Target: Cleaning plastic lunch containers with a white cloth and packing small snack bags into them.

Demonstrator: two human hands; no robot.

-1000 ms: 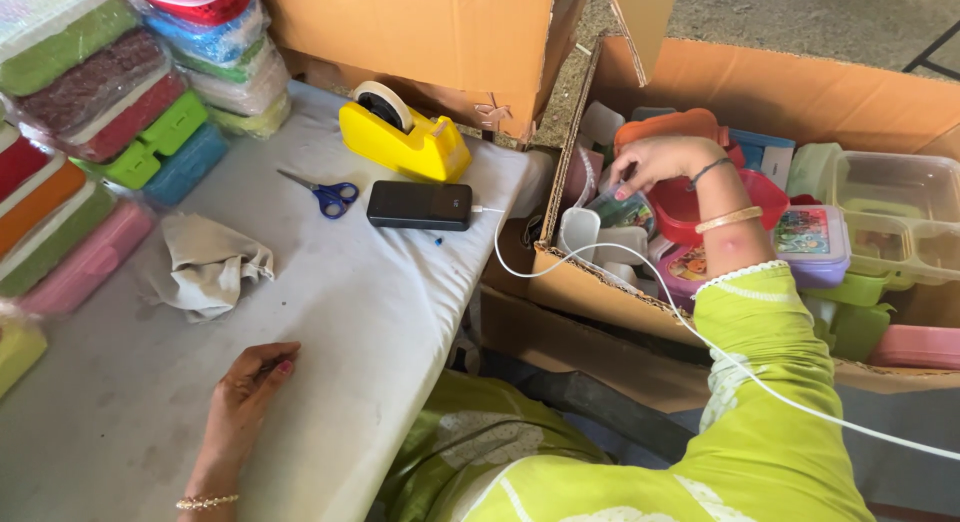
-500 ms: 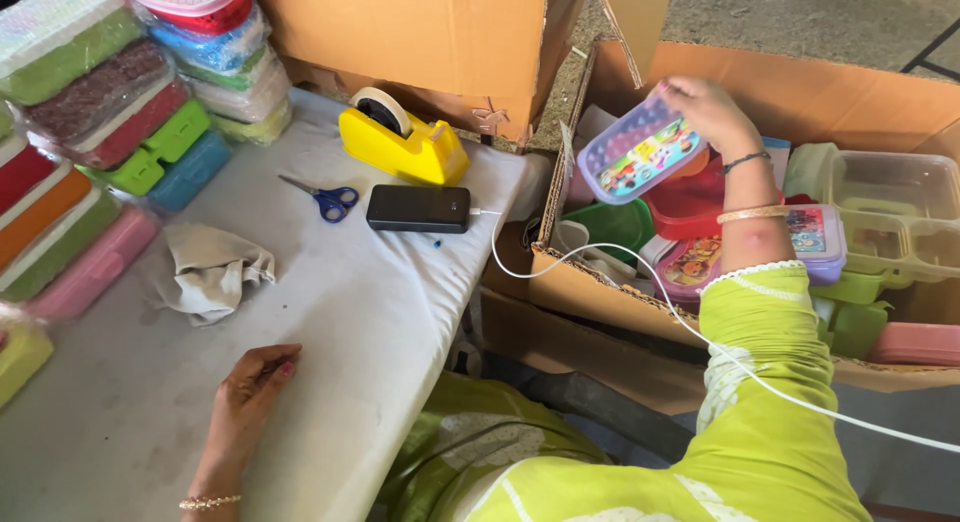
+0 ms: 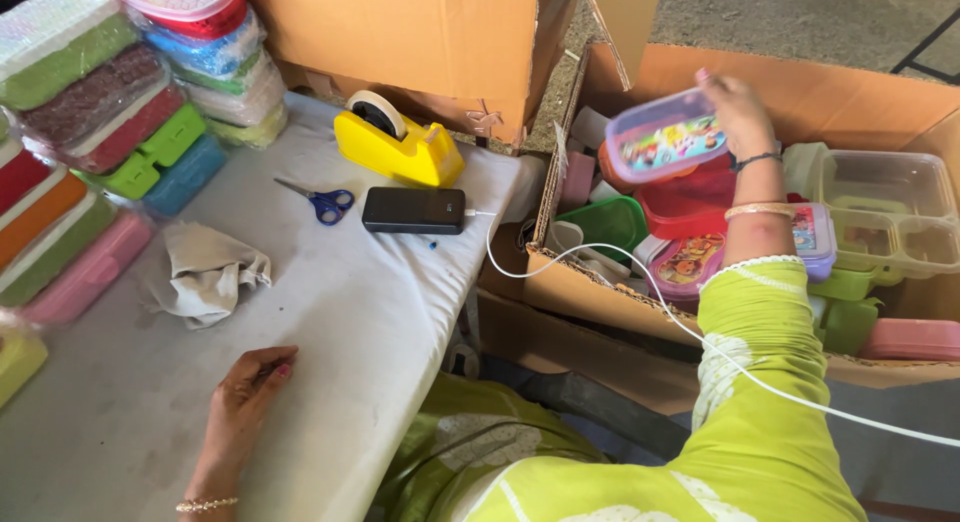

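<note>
While my right hand (image 3: 738, 110) is closed on one end of the lilac lunch box (image 3: 666, 135), the box hangs clear above the open cardboard carton (image 3: 800, 92), tilted so its picture lid faces me, with its free end reaching out to the left of the grip. Directly below the grip lie a red container (image 3: 690, 197) and a green one (image 3: 605, 224), and nearer me, under my forearm, sits a second purple picture box (image 3: 688, 265). I judge the held box to be light, stiff moulded plastic, probably empty, smooth enough to slide in the fingers, with a lid that might pop if squeezed; taking it across the short end with thumb under and fingers over the rim seems the safest hold. My left hand (image 3: 248, 387) rests on the white table (image 3: 380, 312), fingers loosely curled and holding nothing, well apart from the grip, with the crumpled cloth (image 3: 207, 272), blue scissors (image 3: 322, 202), black power bank (image 3: 414, 210) and yellow tape dispenser (image 3: 398, 142) beyond it. Compared with half a second ago, the box has swung flatter and a little to the right, more squarely over the carton, while the left hand has not moved.
</note>
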